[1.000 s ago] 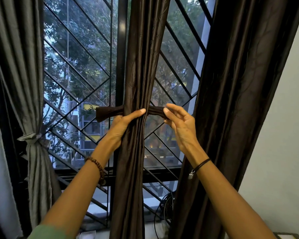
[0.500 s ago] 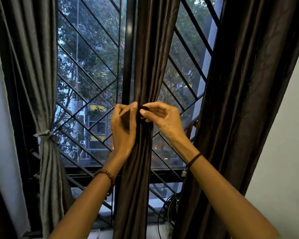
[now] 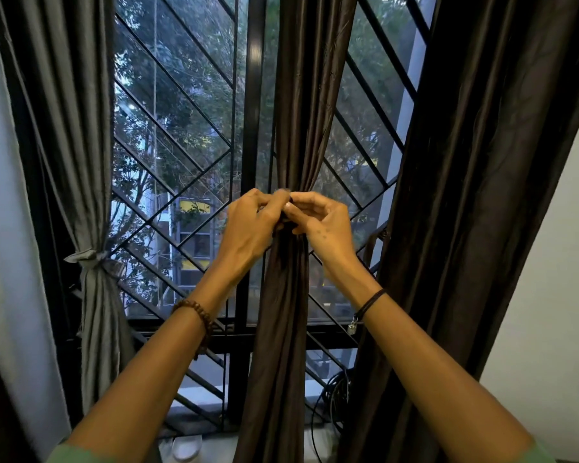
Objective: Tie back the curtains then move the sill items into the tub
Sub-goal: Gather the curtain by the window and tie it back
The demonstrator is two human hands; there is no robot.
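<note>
Curtain point(image 3: 291, 95), the brown middle one, hangs gathered into a narrow bunch in front of the window bar, and both hands meet on its front at about mid-height. The left hand point(image 3: 248, 225) and right hand point(image 3: 321, 222) have their fingers curled, with fingertips touching. They pinch what is probably the tie, but the strip is hidden under the fingers, so no knot or fastening can be made out. The grey curtain point(image 3: 64, 95) at the left is already bound by its own band point(image 3: 84, 255). The wide curtain point(image 3: 482, 162) at the right hangs loose, with no band showing.

The step in hand, then, is tying the middle one, and it looks near its end. The next move calls for closing the tie snugly without letting the bunch spread, then letting go gently. The right curtain would want the same after that. The sill items are not begun: a white thing point(image 3: 184, 447) and a coiled cable point(image 3: 335, 392) lie low by the sill, and no tub is in view.
</note>
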